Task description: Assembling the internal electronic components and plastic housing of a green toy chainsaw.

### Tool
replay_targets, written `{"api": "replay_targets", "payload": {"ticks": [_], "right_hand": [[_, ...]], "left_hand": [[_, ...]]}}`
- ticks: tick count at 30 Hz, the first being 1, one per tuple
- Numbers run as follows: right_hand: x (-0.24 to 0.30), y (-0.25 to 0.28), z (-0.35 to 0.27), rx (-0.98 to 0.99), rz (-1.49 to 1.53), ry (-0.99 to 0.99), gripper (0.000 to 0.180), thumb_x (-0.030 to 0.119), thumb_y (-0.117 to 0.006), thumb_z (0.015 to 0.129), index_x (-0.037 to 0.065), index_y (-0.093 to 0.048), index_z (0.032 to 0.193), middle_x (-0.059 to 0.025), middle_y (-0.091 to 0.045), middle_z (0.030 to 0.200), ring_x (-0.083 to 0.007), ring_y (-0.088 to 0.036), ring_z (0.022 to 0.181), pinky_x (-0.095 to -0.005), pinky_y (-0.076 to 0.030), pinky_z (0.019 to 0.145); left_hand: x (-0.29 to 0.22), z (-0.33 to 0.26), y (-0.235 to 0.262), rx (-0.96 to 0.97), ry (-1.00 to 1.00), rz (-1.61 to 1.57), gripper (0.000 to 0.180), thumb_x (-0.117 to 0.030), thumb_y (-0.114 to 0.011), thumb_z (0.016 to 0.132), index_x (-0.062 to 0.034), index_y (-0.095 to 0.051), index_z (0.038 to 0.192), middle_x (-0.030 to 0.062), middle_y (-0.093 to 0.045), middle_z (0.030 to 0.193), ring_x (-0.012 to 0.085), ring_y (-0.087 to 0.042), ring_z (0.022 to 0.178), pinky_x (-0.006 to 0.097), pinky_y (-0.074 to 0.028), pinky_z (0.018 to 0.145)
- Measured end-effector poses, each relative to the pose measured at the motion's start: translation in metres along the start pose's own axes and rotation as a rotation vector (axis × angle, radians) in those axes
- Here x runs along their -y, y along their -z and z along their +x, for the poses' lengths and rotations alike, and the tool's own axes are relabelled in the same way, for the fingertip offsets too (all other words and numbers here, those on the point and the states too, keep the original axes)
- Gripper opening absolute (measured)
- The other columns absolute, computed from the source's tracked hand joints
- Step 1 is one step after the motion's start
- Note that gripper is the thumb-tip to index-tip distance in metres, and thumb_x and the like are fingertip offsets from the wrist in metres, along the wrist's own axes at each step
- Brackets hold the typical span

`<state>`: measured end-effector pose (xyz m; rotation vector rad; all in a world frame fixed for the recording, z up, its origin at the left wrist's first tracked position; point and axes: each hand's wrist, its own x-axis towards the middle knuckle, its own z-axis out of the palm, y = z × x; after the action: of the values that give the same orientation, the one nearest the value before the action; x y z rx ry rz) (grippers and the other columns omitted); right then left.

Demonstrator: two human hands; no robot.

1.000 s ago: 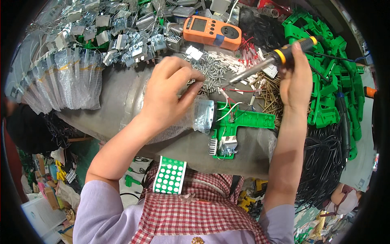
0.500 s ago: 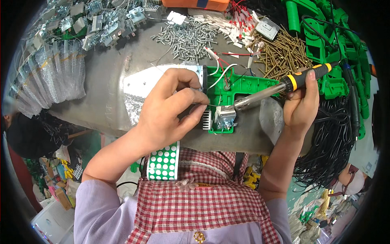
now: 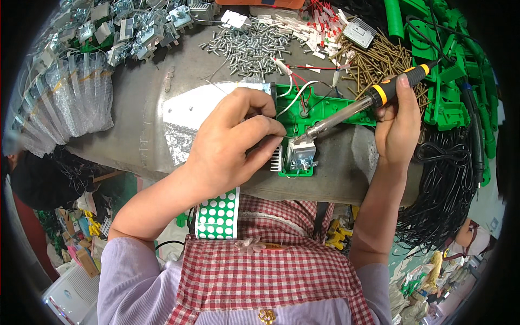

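Observation:
My right hand [image 3: 398, 130] grips a soldering iron [image 3: 387, 91] by its black and yellow handle. The iron slants down to the left, its tip at the top edge of a silvery metal component [image 3: 301, 156]. That component sits in the lower part of a green plastic housing [image 3: 327, 110], beside a finned heat sink [image 3: 276, 159]. Thumb and fingers of my left hand [image 3: 230, 135] are pinched together on a thin solder wire [image 3: 290, 136], whose end reaches the component near the iron tip. White, red and black leads lie in the housing. My left fingers hide part of it.
Screws [image 3: 246, 46], brass-coloured long screws [image 3: 379, 59] and red-white leads [image 3: 319, 27] lie in piles behind the housing. Metal components [image 3: 146, 35] and bubble bags [image 3: 81, 100] are at left. Green housings [image 3: 444, 92] and black cables [image 3: 441, 189] crowd the right.
The soldering iron and my right hand have shifted slightly left, bringing the tip to the component's upper edge. My left hand has moved a little to the right, still pinching the solder wire.

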<state>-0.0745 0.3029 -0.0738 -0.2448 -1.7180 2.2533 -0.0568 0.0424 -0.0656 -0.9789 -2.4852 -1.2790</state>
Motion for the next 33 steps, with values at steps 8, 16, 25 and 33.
{"api": "replay_targets", "payload": {"ticks": [8, 16, 25, 33], "right_hand": [[-0.001, 0.002, 0.0, 0.056, -0.069, 0.007, 0.025, 0.026, -0.049, 0.098, 0.002, -0.057, 0.096, -0.0024, -0.055, 0.078, -0.0069, -0.046, 0.064, -0.0215, -0.036, 0.054], [0.001, -0.004, -0.001, 0.002, -0.101, 0.009, 0.024, 0.028, -0.051, 0.097, 0.005, -0.055, 0.091, -0.0007, -0.053, 0.074, -0.0061, -0.043, 0.061, -0.0213, -0.032, 0.053], [-0.001, -0.001, -0.001, 0.034, -0.114, 0.01, 0.025, 0.028, -0.05, 0.098, 0.003, -0.056, 0.096, -0.0013, -0.055, 0.08, -0.0057, -0.047, 0.065, -0.0208, -0.034, 0.054], [0.004, -0.012, -0.003, -0.029, -0.106, 0.024, 0.028, 0.032, -0.054, 0.095, 0.006, -0.054, 0.084, 0.0014, -0.052, 0.068, -0.0042, -0.04, 0.059, -0.0195, -0.03, 0.054]], "left_hand": [[0.01, 0.011, 0.013, -0.134, 0.017, 0.03, 0.006, -0.007, -0.068, 0.079, -0.0057, -0.064, 0.084, 0.008, -0.059, 0.085, 0.0184, -0.054, 0.064, 0.029, -0.045, 0.057], [0.011, 0.05, 0.027, 0.16, 0.841, -1.095, 0.034, -0.009, -0.044, 0.095, 0.0083, -0.048, 0.124, 0.013, -0.066, 0.099, 0.0005, -0.032, 0.04, 0.015, -0.025, 0.038], [-0.003, 0.039, 0.016, 0.265, 0.615, -0.644, 0.013, -0.003, -0.067, 0.084, 0.0007, -0.064, 0.097, 0.0041, -0.066, 0.092, 0.0046, -0.06, 0.074, 0.016, -0.046, 0.062], [-0.017, 0.023, 0.0, 0.15, 0.515, -0.316, 0.012, -0.003, -0.067, 0.084, -0.0015, -0.066, 0.095, -0.0039, -0.061, 0.081, -0.0021, -0.04, 0.058, 0.016, -0.033, 0.051]]}}
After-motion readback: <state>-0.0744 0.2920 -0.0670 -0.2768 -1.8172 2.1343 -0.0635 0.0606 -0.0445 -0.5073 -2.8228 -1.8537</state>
